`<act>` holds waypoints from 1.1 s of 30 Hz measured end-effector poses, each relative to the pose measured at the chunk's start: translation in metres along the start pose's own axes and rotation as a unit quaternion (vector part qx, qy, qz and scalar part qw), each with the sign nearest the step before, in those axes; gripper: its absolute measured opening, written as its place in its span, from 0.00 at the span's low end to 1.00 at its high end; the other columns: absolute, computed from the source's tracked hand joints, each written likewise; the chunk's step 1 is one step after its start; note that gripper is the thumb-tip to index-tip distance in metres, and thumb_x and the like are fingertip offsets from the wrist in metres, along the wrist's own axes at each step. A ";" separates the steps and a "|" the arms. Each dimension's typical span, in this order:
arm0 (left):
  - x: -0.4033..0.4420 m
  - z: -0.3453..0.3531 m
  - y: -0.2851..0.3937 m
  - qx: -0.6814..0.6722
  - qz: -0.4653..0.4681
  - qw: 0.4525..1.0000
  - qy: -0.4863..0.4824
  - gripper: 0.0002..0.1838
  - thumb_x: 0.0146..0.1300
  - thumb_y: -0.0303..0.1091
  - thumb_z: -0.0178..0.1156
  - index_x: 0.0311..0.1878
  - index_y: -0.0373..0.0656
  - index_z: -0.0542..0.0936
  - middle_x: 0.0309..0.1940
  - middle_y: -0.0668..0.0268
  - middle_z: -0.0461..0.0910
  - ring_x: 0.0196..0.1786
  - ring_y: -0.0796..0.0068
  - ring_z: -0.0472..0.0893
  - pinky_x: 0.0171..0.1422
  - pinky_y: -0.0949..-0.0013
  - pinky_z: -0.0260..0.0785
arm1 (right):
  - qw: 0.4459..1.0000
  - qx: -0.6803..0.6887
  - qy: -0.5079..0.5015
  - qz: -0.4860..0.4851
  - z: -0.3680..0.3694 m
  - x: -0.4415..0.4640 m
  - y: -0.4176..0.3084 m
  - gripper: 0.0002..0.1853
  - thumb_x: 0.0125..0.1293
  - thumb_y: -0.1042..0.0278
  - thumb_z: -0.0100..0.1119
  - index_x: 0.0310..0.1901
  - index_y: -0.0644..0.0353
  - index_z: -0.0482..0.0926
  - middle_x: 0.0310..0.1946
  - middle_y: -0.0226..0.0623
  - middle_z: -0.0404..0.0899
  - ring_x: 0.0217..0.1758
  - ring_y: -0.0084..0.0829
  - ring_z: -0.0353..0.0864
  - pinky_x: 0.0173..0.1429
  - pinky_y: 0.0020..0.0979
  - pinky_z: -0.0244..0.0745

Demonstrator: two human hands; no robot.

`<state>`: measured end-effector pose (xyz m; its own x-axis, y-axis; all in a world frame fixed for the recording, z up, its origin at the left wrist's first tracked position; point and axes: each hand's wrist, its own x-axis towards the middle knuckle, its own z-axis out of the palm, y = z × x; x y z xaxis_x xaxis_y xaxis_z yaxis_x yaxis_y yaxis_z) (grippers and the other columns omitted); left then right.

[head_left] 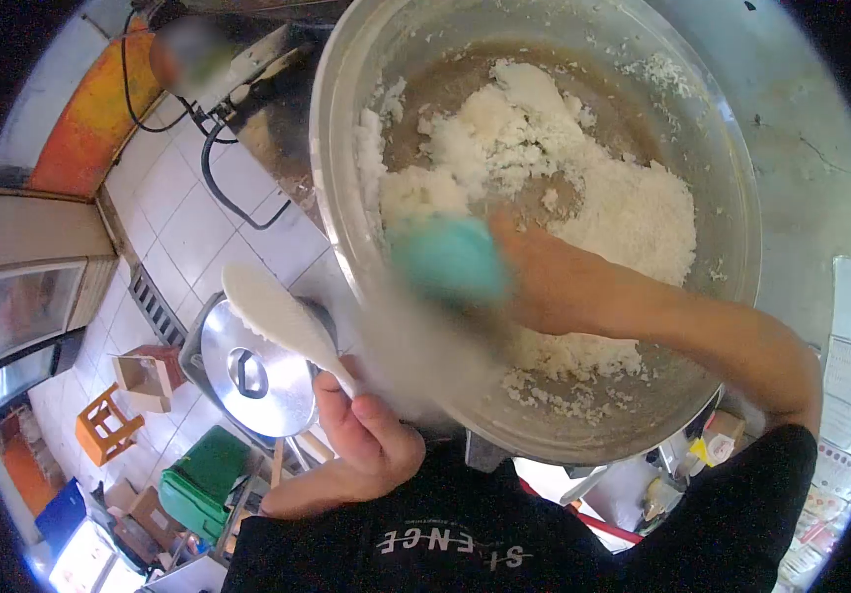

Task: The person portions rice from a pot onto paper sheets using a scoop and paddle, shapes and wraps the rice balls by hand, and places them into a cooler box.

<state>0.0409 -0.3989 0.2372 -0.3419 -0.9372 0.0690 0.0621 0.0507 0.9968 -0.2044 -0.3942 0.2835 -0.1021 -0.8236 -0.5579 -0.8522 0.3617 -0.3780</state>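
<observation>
A wide metal pot (pixel 741 198) takes up the upper middle of the head view, with cooked white rice (pixel 633 208) heaped inside and grains stuck to its wall. Left of the pot, my left hand (pixel 371 435) pinches the handle of a white rice paddle (pixel 282 321) between thumb and fingers. Rice grains cling to the paddle's edge. My right hand (pixel 544 272) reaches into the pot over the rice, closed on a teal object (pixel 450 259). Motion smears that object, so its kind cannot be made out. A greyish blur lies below it, across the pot's near rim.
Beyond the paddle stands a container with a round, shiny metal lid (pixel 257 366). A green bin (pixel 203 479), an orange stool (pixel 107 425) and cardboard boxes (pixel 149 376) are on the tiled floor at left. A black hose (pixel 218 183) hangs near the pot's left side.
</observation>
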 end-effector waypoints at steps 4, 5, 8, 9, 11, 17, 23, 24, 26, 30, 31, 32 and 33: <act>0.002 0.000 0.004 -0.016 -0.002 1.000 0.009 0.20 0.78 0.43 0.42 0.55 0.32 0.64 0.45 0.62 0.73 0.43 0.78 0.70 0.49 0.74 0.64 | 0.992 -0.028 -0.121 0.018 -0.035 -0.017 -0.003 0.24 0.60 0.72 0.57 0.55 0.75 0.65 0.38 0.68 0.80 0.46 0.61 0.83 0.47 0.55 0.78; 0.005 -0.002 0.005 -0.019 -0.002 1.000 0.010 0.20 0.78 0.43 0.42 0.55 0.32 0.64 0.45 0.62 0.73 0.43 0.78 0.70 0.49 0.74 0.64 | 0.993 0.006 -0.114 0.004 -0.053 -0.019 -0.001 0.21 0.60 0.72 0.56 0.51 0.76 0.68 0.37 0.68 0.80 0.43 0.58 0.85 0.44 0.53 0.79; 0.003 -0.008 0.007 0.018 0.009 0.999 -0.040 0.20 0.78 0.43 0.42 0.55 0.32 0.63 0.45 0.61 0.73 0.43 0.78 0.70 0.50 0.73 0.64 | 0.987 0.018 -0.143 0.075 -0.061 -0.013 0.013 0.16 0.60 0.71 0.53 0.43 0.77 0.72 0.31 0.63 0.80 0.33 0.51 0.86 0.35 0.48 0.80; 0.003 -0.007 0.005 0.035 0.025 0.998 -0.037 0.20 0.78 0.43 0.42 0.55 0.32 0.63 0.44 0.61 0.73 0.43 0.78 0.70 0.50 0.73 0.64 | 0.981 0.009 -0.149 0.120 -0.056 -0.013 0.017 0.15 0.60 0.71 0.52 0.41 0.77 0.73 0.29 0.61 0.80 0.30 0.49 0.85 0.33 0.46 0.79; 0.008 -0.005 0.002 0.048 0.048 0.997 -0.041 0.20 0.78 0.43 0.42 0.55 0.32 0.63 0.44 0.61 0.73 0.43 0.78 0.70 0.49 0.73 0.65 | 0.958 0.079 -0.200 0.191 -0.040 -0.013 0.022 0.16 0.62 0.69 0.50 0.45 0.74 0.71 0.25 0.53 0.78 0.25 0.41 0.83 0.28 0.41 0.77; 0.006 -0.005 0.003 0.024 0.041 0.995 -0.084 0.27 0.80 0.46 0.33 0.68 0.31 0.59 0.57 0.53 0.73 0.56 0.66 0.75 0.62 0.68 0.67 | 0.899 0.215 -0.348 0.157 -0.019 -0.007 0.026 0.12 0.66 0.65 0.48 0.45 0.64 0.69 0.20 0.33 0.69 0.17 0.27 0.73 0.22 0.32 0.69; 0.009 0.001 0.010 0.081 0.054 0.994 -0.040 0.33 0.80 0.43 0.34 0.77 0.29 0.46 0.67 0.48 0.68 0.68 0.62 0.71 0.70 0.63 0.63 | 0.769 0.325 -0.498 0.234 -0.053 -0.004 0.048 0.05 0.66 0.70 0.49 0.43 0.56 0.68 0.17 0.21 0.57 0.14 0.21 0.60 0.19 0.26 0.61; 0.010 -0.001 0.011 0.087 0.051 0.994 -0.044 0.33 0.79 0.39 0.36 0.77 0.27 0.45 0.63 0.45 0.73 0.62 0.60 0.76 0.65 0.65 0.67 | 0.789 0.305 -0.485 0.221 -0.067 -0.002 0.046 0.06 0.66 0.70 0.50 0.43 0.56 0.69 0.17 0.21 0.57 0.15 0.21 0.61 0.18 0.27 0.61; 0.013 -0.001 0.013 0.096 0.051 0.993 -0.045 0.33 0.78 0.36 0.38 0.77 0.25 0.43 0.58 0.42 0.77 0.55 0.58 0.81 0.60 0.66 0.71 | 0.811 0.282 -0.471 0.203 -0.074 0.003 0.039 0.06 0.66 0.70 0.50 0.44 0.56 0.69 0.17 0.21 0.58 0.15 0.21 0.62 0.18 0.29 0.61; 0.014 0.005 0.012 0.142 0.113 0.983 -0.030 0.33 0.78 0.35 0.38 0.77 0.26 0.45 0.50 0.46 0.83 0.48 0.62 0.85 0.52 0.68 0.75 | 0.993 0.097 0.021 -0.070 0.000 0.021 0.040 0.08 0.61 0.68 0.54 0.29 0.64 0.73 0.15 0.36 0.71 0.13 0.34 0.72 0.20 0.38 0.73; 0.012 0.005 0.011 0.140 0.103 0.984 -0.029 0.33 0.78 0.35 0.38 0.77 0.26 0.45 0.50 0.47 0.83 0.47 0.62 0.85 0.51 0.68 0.75 | 0.992 0.102 0.023 -0.069 0.004 0.020 0.041 0.08 0.61 0.68 0.54 0.29 0.64 0.73 0.15 0.36 0.71 0.13 0.34 0.72 0.20 0.38 0.73; 0.010 0.004 0.010 0.138 0.092 0.986 -0.028 0.33 0.78 0.35 0.38 0.77 0.26 0.45 0.49 0.48 0.84 0.46 0.63 0.85 0.49 0.69 0.75 | 0.989 0.136 -0.055 -0.036 0.008 0.019 0.042 0.08 0.61 0.67 0.53 0.28 0.63 0.73 0.14 0.36 0.71 0.13 0.34 0.72 0.20 0.37 0.72; 0.010 0.006 0.010 0.138 0.103 0.985 -0.026 0.32 0.78 0.35 0.38 0.78 0.27 0.46 0.48 0.48 0.84 0.45 0.63 0.85 0.48 0.69 0.75 | 0.977 0.167 -0.129 -0.003 0.011 0.018 0.042 0.09 0.61 0.67 0.53 0.27 0.62 0.72 0.13 0.35 0.70 0.13 0.33 0.72 0.20 0.37 0.72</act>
<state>0.0326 -0.4056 0.2478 -0.3966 -0.8789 0.2651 -0.1193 0.3356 0.9344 -0.2361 -0.3888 0.2497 0.0719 -0.7040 -0.7066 -0.6325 0.5156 -0.5780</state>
